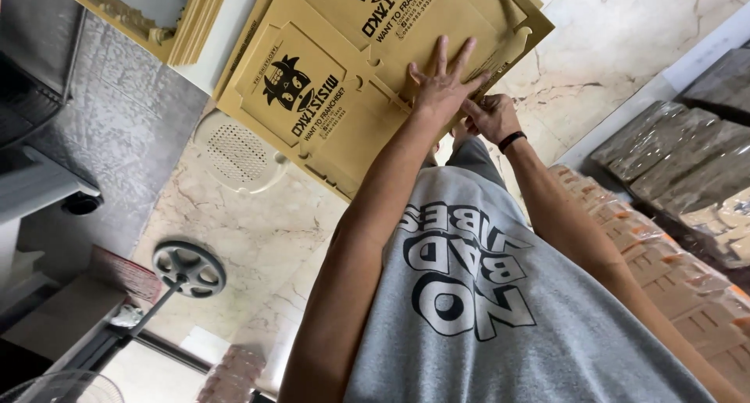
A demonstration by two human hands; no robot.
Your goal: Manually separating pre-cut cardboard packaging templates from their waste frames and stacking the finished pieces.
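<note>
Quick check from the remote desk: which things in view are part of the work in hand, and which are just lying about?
In hand:
- flat cardboard box blank, tan with black print
- left hand, spread flat on it
- right hand, pinching its edge

Lying about:
- second stack of blanks
- white plastic stool
- fan base
- wrapped bundles

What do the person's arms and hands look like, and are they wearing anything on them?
Both arms are bare to the shoulder of a grey printed T-shirt. The left hand has no glove or ring that shows. The right hand is also ungloved, with a thin black band around its wrist.
</note>
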